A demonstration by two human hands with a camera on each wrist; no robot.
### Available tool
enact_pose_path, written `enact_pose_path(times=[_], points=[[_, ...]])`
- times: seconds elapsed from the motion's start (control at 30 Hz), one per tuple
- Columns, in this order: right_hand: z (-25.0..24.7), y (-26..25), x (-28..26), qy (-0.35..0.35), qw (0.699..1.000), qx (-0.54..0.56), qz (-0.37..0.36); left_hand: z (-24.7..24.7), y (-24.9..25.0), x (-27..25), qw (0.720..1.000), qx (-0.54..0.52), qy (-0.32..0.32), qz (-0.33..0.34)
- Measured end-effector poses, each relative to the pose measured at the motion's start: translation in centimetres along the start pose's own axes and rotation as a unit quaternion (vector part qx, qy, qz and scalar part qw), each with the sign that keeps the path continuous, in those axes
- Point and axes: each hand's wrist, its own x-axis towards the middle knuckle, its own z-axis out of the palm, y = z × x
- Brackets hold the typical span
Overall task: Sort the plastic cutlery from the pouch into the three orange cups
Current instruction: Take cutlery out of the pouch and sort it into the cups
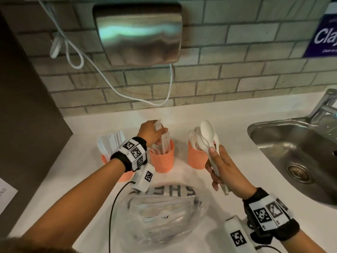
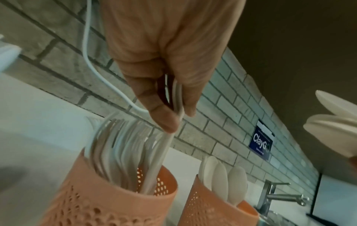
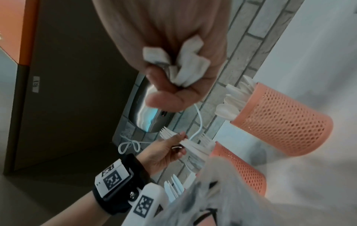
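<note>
Three orange mesh cups stand in a row on the white counter [image 1: 228, 121]. The left cup [image 1: 104, 160], half hidden by my left wrist, holds knives [image 1: 111, 141]. My left hand [image 1: 158, 133] pinches a few white forks [image 2: 164, 146] by their handles, their lower ends inside the middle cup [image 1: 162, 159], which is full of forks. The right cup [image 1: 197, 157] holds spoons. Beside it my right hand [image 1: 217, 152] grips a bundle of white spoons [image 1: 207, 134], bowls up. The clear plastic pouch [image 1: 164, 218] lies in front with cutlery inside.
A steel sink [image 1: 295, 161] with a faucet [image 1: 326, 106] lies to the right. A metal hand dryer [image 1: 138, 33] and a loose white cable [image 1: 127, 95] hang on the tiled wall behind. A dark panel [image 1: 27, 106] borders the counter's left side.
</note>
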Motion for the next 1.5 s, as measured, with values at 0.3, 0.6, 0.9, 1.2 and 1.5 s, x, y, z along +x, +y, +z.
enact_pose_path(times=[0.3, 0.6, 0.9, 1.2, 1.5], points=[[-1.7, 0.1, 0.3, 0.005, 1.000, 0.005, 0.004, 2.2, 0.2, 0.1, 0.979, 0.199, -0.028, 0.035], [-2.4, 0.0, 0.6, -0.005, 0.999, 0.044, 0.000, 4.2, -0.3, -0.8, 0.857, 0.492, -0.013, 0.150], [-2.6, -0.1, 0.9, 0.006, 0.996, 0.091, 0.013, 2.9, -0.5, 0.5, 0.913, 0.385, -0.118, 0.069], [-2.9, 0.8, 0.1, 0.051, 0.993, 0.103, 0.026, 3.2, -2.2, -0.1, 0.901, 0.406, -0.094, 0.118], [-2.7, 0.3, 0.2, 0.069, 0.991, 0.114, 0.014, 3.0, -2.5, 0.1, 0.916, 0.385, -0.102, 0.038]])
